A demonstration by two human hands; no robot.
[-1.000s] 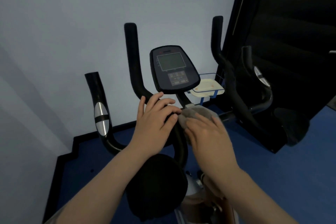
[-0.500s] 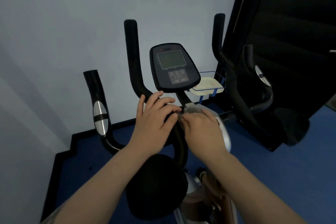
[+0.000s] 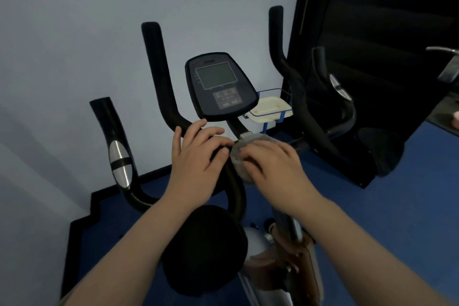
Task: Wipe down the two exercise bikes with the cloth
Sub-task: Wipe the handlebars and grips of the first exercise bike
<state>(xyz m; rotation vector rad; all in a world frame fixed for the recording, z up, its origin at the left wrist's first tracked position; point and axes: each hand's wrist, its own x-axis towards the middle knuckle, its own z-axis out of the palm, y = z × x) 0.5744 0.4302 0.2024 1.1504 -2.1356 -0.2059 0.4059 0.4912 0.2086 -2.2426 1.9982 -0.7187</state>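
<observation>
Pale blue-grey walls (image 3: pixel 74 32) and a blue floor (image 3: pixel 397 206) frame the near exercise bike (image 3: pixel 233 189), with its oval console (image 3: pixel 221 87) upright between the two tall handlebar horns (image 3: pixel 159 77). A grey cloth (image 3: pixel 244 154) lies bunched on the handlebar stem just below the console, pressed down under the right hand (image 3: pixel 275 164), whose fingers lie fairly straight over it; I cannot tell whether the thumb tucks round an edge. Beside it, the left hand (image 3: pixel 198 159) rests on the black handlebar junction with its fingers bent over the bar, steadying it, fingertips touching the cloth's near edge. A small cream tray in a blue wire holder (image 3: pixel 269 109) sits behind the bike, and at the far right edge a grey handle (image 3: pixel 447 67) shows, perhaps part of the second bike, though that is not certain. By my judgement the task is at an early or middle stage: only the stem area is being rubbed now, and the horns, console, seat (image 3: pixel 203 251) and the other bike look to be left. Against half a second ago, the right hand has slid rightward along the stem, uncovering more cloth on its left, while the left hand has stayed put on the bar
</observation>
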